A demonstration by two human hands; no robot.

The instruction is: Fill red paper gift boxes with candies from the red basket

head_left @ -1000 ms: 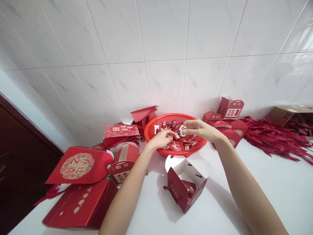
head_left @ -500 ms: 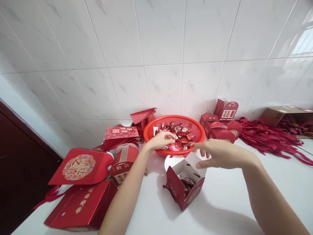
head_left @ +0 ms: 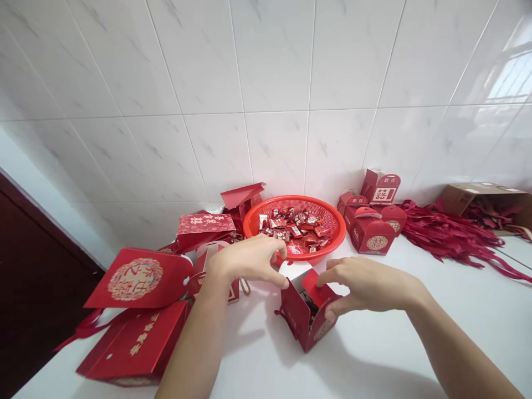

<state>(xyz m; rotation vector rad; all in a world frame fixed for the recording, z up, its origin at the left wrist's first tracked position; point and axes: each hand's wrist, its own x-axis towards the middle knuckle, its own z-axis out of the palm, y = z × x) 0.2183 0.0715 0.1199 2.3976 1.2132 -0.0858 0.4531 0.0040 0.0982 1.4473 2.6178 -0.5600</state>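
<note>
With right hand (head_left: 366, 281), half-curled, grips red box (head_left: 293, 313) by flap and side, on counter (head_left: 257, 366) between hands. Holds left hand (head_left: 251, 257) partly open, thumb at box edge, contact unclear. Shows candy basket (head_left: 310, 257) just beyond hands.

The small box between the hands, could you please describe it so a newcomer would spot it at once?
Find the large red basket near the tiled wall. In front of it, on the white table, stands a small dark-red box. Unlike the other boxes, it sits between the left hand and right hand, its top open.
</note>
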